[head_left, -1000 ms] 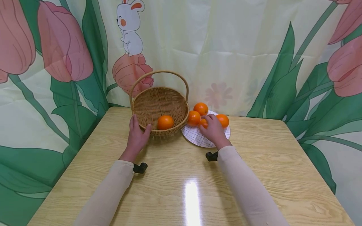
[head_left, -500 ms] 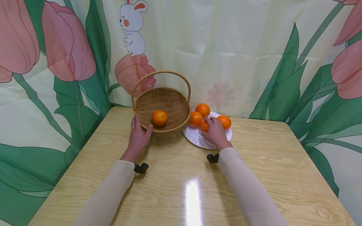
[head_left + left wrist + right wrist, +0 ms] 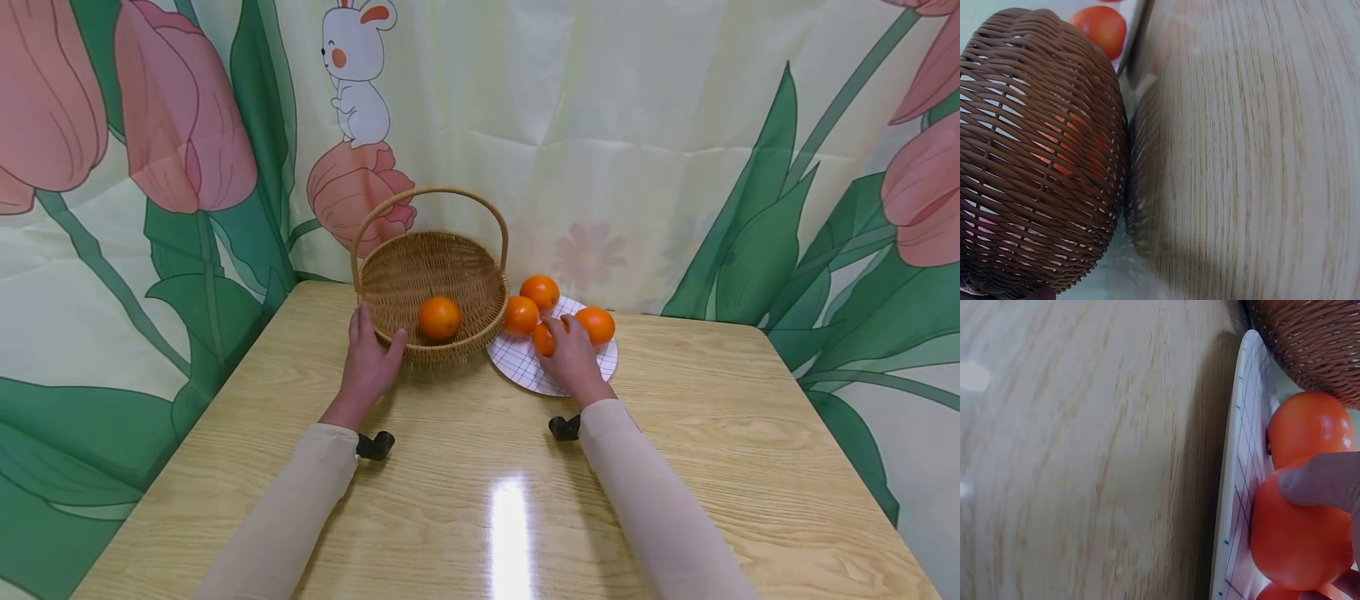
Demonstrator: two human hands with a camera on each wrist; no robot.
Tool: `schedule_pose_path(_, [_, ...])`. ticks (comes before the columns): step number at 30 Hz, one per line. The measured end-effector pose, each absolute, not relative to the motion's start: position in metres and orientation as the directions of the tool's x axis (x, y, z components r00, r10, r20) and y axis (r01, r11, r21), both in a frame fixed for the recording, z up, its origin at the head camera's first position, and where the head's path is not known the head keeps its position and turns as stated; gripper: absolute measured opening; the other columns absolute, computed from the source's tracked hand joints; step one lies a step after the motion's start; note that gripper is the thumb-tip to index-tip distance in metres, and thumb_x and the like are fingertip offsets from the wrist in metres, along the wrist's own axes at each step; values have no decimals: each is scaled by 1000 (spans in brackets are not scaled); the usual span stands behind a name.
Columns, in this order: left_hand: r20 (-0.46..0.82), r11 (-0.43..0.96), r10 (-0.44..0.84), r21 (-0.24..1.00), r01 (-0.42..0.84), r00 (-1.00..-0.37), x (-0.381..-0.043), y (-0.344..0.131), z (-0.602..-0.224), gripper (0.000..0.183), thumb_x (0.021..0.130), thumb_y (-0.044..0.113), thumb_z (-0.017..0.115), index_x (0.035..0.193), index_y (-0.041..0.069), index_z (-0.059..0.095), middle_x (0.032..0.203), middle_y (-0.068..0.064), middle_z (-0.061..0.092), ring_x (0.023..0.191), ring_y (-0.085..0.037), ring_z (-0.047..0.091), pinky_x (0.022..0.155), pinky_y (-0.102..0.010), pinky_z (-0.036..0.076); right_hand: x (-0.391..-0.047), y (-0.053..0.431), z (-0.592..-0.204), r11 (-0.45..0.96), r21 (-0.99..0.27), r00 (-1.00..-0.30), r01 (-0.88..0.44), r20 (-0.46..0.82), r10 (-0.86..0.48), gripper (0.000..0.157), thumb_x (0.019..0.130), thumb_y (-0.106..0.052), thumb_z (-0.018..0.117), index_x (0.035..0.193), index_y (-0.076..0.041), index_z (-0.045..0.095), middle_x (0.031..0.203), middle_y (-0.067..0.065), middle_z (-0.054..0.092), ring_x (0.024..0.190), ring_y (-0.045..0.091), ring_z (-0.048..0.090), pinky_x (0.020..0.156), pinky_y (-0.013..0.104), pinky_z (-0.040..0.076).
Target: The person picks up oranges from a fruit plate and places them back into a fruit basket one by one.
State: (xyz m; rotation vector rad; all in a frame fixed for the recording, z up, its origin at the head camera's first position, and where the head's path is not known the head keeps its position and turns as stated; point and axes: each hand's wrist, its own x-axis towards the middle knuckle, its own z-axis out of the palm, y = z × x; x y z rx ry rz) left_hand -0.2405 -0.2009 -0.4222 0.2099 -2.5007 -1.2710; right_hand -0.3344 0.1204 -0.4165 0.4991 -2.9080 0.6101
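An orange [image 3: 440, 318] lies inside a woven wicker basket [image 3: 471, 333] with an arched handle. My left hand [image 3: 369, 360] rests with extended fingers and thumb against the basket's left front, by the rim. To the right, a round checked plate [image 3: 517, 363] bears several oranges. My right hand [image 3: 572, 360] grips an orange [image 3: 1297, 537] on the plate, its thumb pressed on the near side and fingers curled over. Another orange [image 3: 521, 317] is left of it, one orange [image 3: 540, 292] behind, and one orange [image 3: 596, 326] to the right.
The wooden table [image 3: 450, 467] stretches out in front of the basket and plate. Right behind them hangs a patterned curtain [image 3: 600, 150]. The plate's left edge sits close beside the basket. A black wrist mount [image 3: 564, 428] juts from my right cuff.
The orange in the basket has rolled left, then back right. My right fingers have closed further around the orange on the plate. My left hand stays at the basket.
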Motion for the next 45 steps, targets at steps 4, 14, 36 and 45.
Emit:
schedule_pose_path(4, [220, 590, -278, 807, 15, -935, -240, -200, -421, 88, 97, 50, 45, 156, 13, -9, 162, -18, -3, 144, -43, 23, 113, -56, 29, -331, 121, -415, 863, -370, -937, -345, 185, -295, 66, 88, -27, 70, 146, -16, 41, 147, 22, 32, 133, 43, 33, 109, 59, 35])
schedule_pose_path(14, [225, 587, -275, 809, 22, -935, -238, -199, -419, 88, 97, 49, 46, 156, 12, -9, 162, -19, -3, 144, -43, 22, 113, -56, 29, -326, 123, -408, 847, -411, -940, -338, 182, -287, 69, 82, -25, 74, 143, -19, 43, 142, 20, 34, 122, 41, 43, 101, 56, 44])
schedule_pose_path(36, [232, 596, -283, 803, 19, -931, -239, -199, -419, 88, 97, 45, 48, 156, 8, -6, 161, -21, 0, 143, -44, 23, 113, -56, 29, -311, 104, -368, 778, -435, -887, -453, 302, -348, 66, 77, -26, 74, 138, -20, 49, 138, 21, 37, 114, 41, 52, 92, 55, 49])
schedule_pose_path(45, [227, 591, -277, 807, 20, -934, -238, -198, -419, 89, 97, 47, 48, 156, 9, -7, 162, -19, -2, 144, -43, 21, 114, -55, 28, -307, 91, -348, 746, -475, -881, -467, 328, -342, 66, 77, -26, 77, 137, -23, 50, 142, 18, 35, 118, 40, 50, 93, 54, 50])
